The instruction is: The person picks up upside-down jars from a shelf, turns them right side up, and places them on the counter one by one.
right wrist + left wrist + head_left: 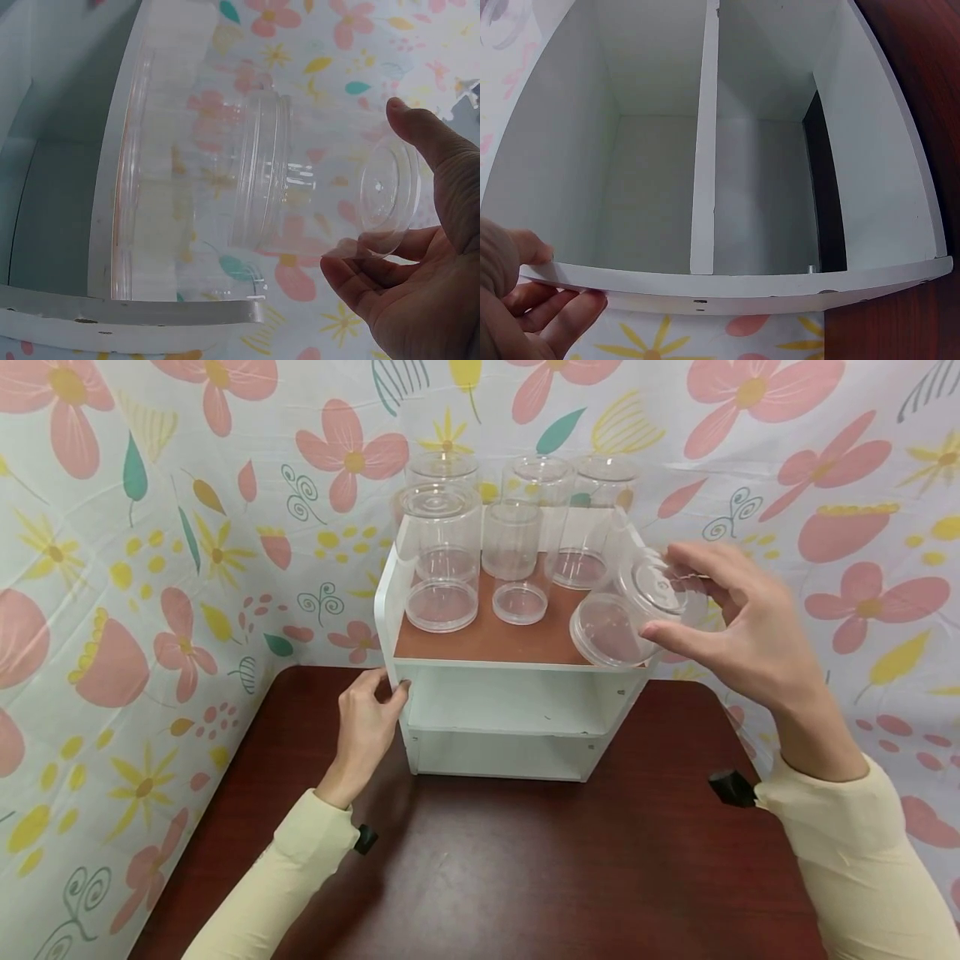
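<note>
My right hand (757,618) holds a clear plastic jar (633,597) at its closed end, thumb on one side and fingers on the other. The jar tilts over the front right corner of a small white shelf (510,697). In the right wrist view its wide rim (262,172) points toward the shelf top. My left hand (365,727) pinches the front edge of the shelf's left side panel between thumb and fingers, as the left wrist view also shows. Several more clear jars stand on the brown top board (480,645), among them a front left jar (442,552) and a smaller middle jar (512,539).
Under the top board are two white compartments, an upper one (652,187) and a lower one (757,187), with bare interiors. The shelf stands on a dark red-brown table (525,860). A flower-patterned cloth (247,518) hangs behind and at the sides.
</note>
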The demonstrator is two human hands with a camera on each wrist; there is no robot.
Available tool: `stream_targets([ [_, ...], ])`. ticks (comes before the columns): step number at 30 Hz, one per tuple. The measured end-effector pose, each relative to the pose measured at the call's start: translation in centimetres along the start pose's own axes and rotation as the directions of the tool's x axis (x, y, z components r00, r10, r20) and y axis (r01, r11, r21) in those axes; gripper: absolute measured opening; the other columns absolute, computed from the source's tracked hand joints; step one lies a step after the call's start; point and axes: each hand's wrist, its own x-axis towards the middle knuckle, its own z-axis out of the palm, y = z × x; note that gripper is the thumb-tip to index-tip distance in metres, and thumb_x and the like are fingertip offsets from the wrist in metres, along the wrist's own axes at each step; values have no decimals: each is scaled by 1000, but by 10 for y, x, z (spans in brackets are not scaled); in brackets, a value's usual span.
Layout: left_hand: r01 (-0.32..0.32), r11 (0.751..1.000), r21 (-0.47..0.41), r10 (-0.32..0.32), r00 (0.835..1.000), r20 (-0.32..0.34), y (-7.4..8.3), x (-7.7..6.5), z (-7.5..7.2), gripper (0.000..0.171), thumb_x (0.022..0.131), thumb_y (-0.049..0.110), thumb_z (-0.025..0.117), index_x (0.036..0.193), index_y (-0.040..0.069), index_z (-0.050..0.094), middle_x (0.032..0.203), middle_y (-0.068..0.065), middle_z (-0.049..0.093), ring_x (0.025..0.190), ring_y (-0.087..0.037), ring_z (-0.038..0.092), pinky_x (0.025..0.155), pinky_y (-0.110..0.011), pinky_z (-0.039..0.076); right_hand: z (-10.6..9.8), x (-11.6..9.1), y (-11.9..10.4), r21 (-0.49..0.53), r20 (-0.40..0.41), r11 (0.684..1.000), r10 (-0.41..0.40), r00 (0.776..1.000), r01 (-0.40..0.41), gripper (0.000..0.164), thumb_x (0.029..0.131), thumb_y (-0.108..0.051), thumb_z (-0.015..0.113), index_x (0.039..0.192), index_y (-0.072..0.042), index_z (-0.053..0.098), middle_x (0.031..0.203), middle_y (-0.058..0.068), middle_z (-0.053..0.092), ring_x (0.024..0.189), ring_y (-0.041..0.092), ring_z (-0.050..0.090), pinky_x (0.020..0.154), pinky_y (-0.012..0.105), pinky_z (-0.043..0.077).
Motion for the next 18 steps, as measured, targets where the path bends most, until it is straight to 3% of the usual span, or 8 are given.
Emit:
stream_targets([
  [7, 0, 1000, -1, 0, 1000, -1, 0, 0, 0, 21, 94, 8, 76, 111, -3, 75, 102, -16, 73, 87, -28, 66, 73, -41, 53, 0, -12, -7, 45, 12, 998, -39, 999, 39, 76, 65, 21, 86, 135, 9, 61, 131, 17, 62, 114, 27, 58, 104, 25, 47],
  [11, 4, 1000, 1, -4, 1000, 2, 0, 0, 0, 21, 94, 9, 75, 111, -4, 75, 101, -16, 72, 84, -27, 64, 70, -39, 51, 1, -21, -10, 68, 5, 997, -31, 1000, 30, 75, 66, 20, 86, 135, 11, 60, 133, 19, 60, 116, 28, 57, 105, 25, 45],
  [16, 10, 1000, 4, -10, 1000, 3, 0, -1, 0, 22, 94, 9, 76, 112, -4, 75, 101, -16, 72, 84, -27, 64, 68, -38, 51, 2, -34, -12, 29, 5, 1000, -7, 1000, 7, 84, 59, 30, 80, 138, 9, 60, 132, 19, 59, 117, 26, 56, 104, 23, 46],
  [18, 11, 1000, 7, -11, 1000, 1, 0, -1, 0, 22, 94, 9, 76, 112, -4, 75, 101, -16, 72, 84, -26, 64, 68, -37, 51, 3, -39, -11, 52, -11, 999, -9, 1000, 10, 83, 59, 26, 83, 137, 10, 60, 132, 19, 59, 116, 26, 56, 103, 22, 46],
])
